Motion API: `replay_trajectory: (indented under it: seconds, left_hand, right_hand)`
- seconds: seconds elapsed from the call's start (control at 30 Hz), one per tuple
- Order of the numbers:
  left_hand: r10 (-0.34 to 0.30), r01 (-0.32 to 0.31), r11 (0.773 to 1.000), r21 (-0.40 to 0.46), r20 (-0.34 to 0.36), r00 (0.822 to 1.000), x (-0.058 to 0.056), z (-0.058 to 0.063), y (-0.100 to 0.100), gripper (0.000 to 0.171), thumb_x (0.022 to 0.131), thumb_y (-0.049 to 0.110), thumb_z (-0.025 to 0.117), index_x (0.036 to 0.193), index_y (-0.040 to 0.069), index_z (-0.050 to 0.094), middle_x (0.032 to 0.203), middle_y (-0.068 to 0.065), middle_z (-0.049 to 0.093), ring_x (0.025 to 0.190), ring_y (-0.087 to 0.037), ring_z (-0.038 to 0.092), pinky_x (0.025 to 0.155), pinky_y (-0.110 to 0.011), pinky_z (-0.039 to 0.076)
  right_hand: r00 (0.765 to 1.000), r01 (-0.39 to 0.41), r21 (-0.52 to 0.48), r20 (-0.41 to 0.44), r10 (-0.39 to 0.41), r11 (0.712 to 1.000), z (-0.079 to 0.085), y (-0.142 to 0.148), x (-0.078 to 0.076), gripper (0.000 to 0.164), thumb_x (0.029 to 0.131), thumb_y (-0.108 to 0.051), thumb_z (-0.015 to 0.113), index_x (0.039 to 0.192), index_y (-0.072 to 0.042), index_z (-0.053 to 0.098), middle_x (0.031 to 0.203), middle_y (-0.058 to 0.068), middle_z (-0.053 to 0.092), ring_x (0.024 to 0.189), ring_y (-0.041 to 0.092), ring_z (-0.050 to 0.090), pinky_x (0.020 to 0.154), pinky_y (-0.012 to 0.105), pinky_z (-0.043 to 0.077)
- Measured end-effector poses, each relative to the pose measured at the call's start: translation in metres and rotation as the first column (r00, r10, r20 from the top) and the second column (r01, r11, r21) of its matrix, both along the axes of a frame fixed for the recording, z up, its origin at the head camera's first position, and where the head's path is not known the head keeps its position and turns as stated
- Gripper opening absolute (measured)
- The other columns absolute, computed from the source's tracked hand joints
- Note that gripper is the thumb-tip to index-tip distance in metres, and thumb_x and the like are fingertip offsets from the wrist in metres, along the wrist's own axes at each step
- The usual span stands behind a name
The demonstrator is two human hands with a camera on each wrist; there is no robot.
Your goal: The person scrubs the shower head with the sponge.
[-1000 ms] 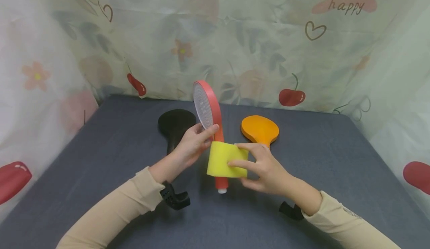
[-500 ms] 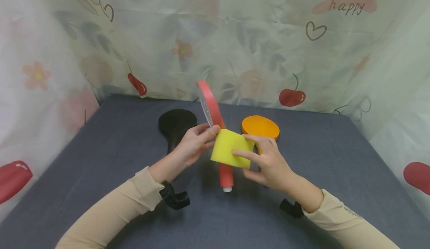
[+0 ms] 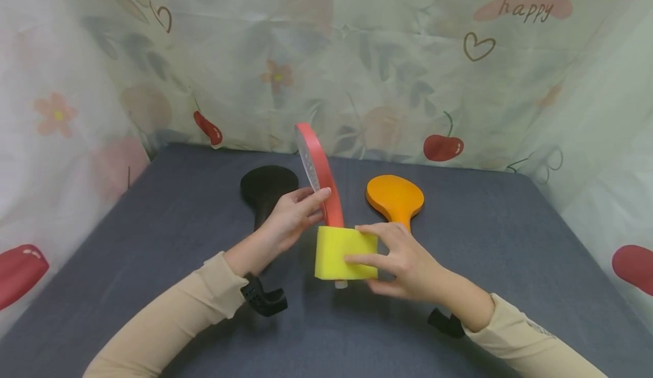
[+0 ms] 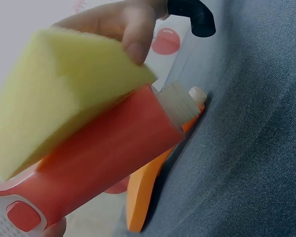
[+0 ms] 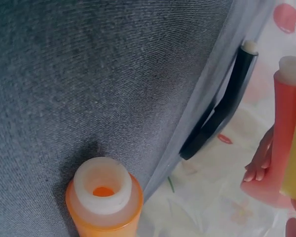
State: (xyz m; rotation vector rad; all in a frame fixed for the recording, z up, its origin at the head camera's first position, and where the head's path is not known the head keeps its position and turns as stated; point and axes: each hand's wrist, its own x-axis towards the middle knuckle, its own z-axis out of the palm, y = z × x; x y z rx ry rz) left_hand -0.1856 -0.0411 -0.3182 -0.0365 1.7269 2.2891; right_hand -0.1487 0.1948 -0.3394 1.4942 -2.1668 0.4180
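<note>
My left hand (image 3: 296, 213) grips a red shower head (image 3: 318, 165) at its neck and holds it upright over the table, spray face turned left. A yellow sponge (image 3: 339, 253) lies along the handle, pinched between the thumb and fingers of my right hand (image 3: 408, 262). In the head view the sponge covers most of the handle, leaving only the pale threaded end below it. The left wrist view shows the sponge (image 4: 74, 94) against the red handle (image 4: 108, 148), near the thread (image 4: 177, 103).
A black shower head (image 3: 267, 188) lies behind my left hand, partly hidden by it. An orange shower head (image 3: 394, 196) lies behind my right hand. Dark cloth (image 3: 153, 225) covers the table, and a patterned curtain (image 3: 347, 72) encloses its back and sides.
The sponge has gone up the handle and then down to its lower end, moved by my right hand. The red shower head has turned and tilted slightly in my left hand.
</note>
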Motion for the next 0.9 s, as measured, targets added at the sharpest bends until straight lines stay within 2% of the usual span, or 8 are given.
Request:
replay_trajectory:
  seconds: [0.13, 0.27, 0.37, 0.5, 0.6, 0.7, 0.8, 0.9]
  left_hand:
    - [0.0, 0.0, 1.0, -0.021, 0.005, 1.0, 0.0004, -0.0002, 0.0013, 0.048, 0.091, 0.019, 0.059, 0.131, -0.003, 0.045, 0.129, -0.017, 0.053, 0.102, -0.016, 0.061, 0.099, -0.038, 0.046]
    - [-0.02, 0.02, 1.0, -0.019, -0.004, 1.0, 0.002, -0.0002, 0.0019, 0.048, 0.092, 0.02, 0.057, 0.132, -0.004, 0.045, 0.133, -0.017, 0.051, 0.109, -0.019, 0.059, 0.098, -0.037, 0.046]
    - [-0.04, 0.04, 0.999, -0.019, -0.007, 0.999, 0.0031, -0.0003, 0.0023, 0.049, 0.093, 0.02, 0.055, 0.134, -0.004, 0.042, 0.135, -0.017, 0.05, 0.111, -0.019, 0.058, 0.1, -0.037, 0.045]
    - [-0.081, 0.081, 0.996, -0.032, -0.028, 0.996, 0.0043, -0.002, 0.0037, 0.048, 0.096, 0.021, 0.052, 0.136, -0.004, 0.04, 0.132, -0.017, 0.052, 0.103, -0.014, 0.059, 0.102, -0.037, 0.044]
    - [-0.116, 0.114, 0.993, -0.028, -0.056, 0.992, 0.0046, -0.004, 0.0052, 0.047, 0.098, 0.022, 0.048, 0.135, -0.005, 0.041, 0.121, -0.012, 0.057, 0.096, -0.009, 0.059, 0.099, -0.033, 0.047]
    - [-0.145, 0.145, 0.989, -0.003, -0.069, 0.987, 0.005, -0.0044, 0.006, 0.045, 0.099, 0.023, 0.045, 0.134, -0.005, 0.04, 0.105, -0.002, 0.059, 0.09, -0.007, 0.058, 0.09, -0.026, 0.05]
    - [-0.173, 0.174, 0.985, 0.016, -0.076, 0.982, 0.0067, -0.0029, 0.006, 0.042, 0.099, 0.025, 0.043, 0.13, -0.004, 0.041, 0.094, 0.004, 0.059, 0.086, -0.006, 0.058, 0.082, -0.021, 0.049]
    - [-0.193, 0.195, 0.981, 0.016, -0.092, 0.977, 0.0083, -0.0021, 0.0056, 0.037, 0.1, 0.026, 0.042, 0.122, -0.003, 0.043, 0.088, 0.006, 0.058, 0.083, -0.007, 0.056, 0.081, -0.021, 0.048]
  right_hand:
    - [0.996, 0.088, -0.095, 0.016, -0.086, 0.992, -0.0015, 0.0005, -0.0052, 0.039, 0.078, -0.027, 0.07, 0.116, -0.023, 0.062, 0.124, 0.019, 0.051, 0.112, 0.03, 0.047, 0.083, 0.049, 0.042]
    - [0.992, 0.123, -0.172, 0.033, -0.119, 0.977, -0.0036, 0.0003, -0.0088, 0.033, 0.089, -0.037, 0.053, 0.118, -0.02, 0.06, 0.123, 0.021, 0.05, 0.111, 0.032, 0.046, 0.082, 0.053, 0.041]
    - [0.993, 0.112, -0.173, 0.041, -0.107, 0.978, -0.0051, -0.0008, -0.0083, 0.035, 0.09, -0.04, 0.051, 0.119, -0.021, 0.059, 0.123, 0.02, 0.049, 0.11, 0.031, 0.046, 0.082, 0.053, 0.041]
    - [0.993, 0.111, -0.157, 0.058, -0.103, 0.981, -0.0059, -0.0023, -0.0061, 0.036, 0.09, -0.042, 0.051, 0.119, -0.022, 0.059, 0.124, 0.019, 0.048, 0.11, 0.03, 0.046, 0.084, 0.052, 0.041]
    - [0.993, 0.114, -0.153, 0.057, -0.106, 0.982, -0.0056, -0.0031, -0.0047, 0.036, 0.09, -0.042, 0.049, 0.118, -0.022, 0.06, 0.124, 0.019, 0.049, 0.11, 0.03, 0.046, 0.085, 0.052, 0.041]
    - [0.994, 0.105, -0.149, 0.043, -0.1, 0.983, -0.0046, -0.0036, -0.0042, 0.036, 0.09, -0.042, 0.048, 0.117, -0.022, 0.061, 0.124, 0.019, 0.049, 0.111, 0.029, 0.046, 0.085, 0.051, 0.041]
    - [0.997, 0.082, -0.145, 0.021, -0.08, 0.986, -0.0031, -0.0043, -0.0042, 0.034, 0.09, -0.04, 0.049, 0.117, -0.023, 0.061, 0.124, 0.019, 0.05, 0.111, 0.029, 0.046, 0.083, 0.05, 0.041]
    - [0.997, 0.071, -0.144, 0.004, -0.071, 0.987, -0.0019, -0.0044, -0.0039, 0.033, 0.09, -0.039, 0.049, 0.117, -0.023, 0.061, 0.123, 0.019, 0.051, 0.111, 0.029, 0.046, 0.082, 0.049, 0.041]
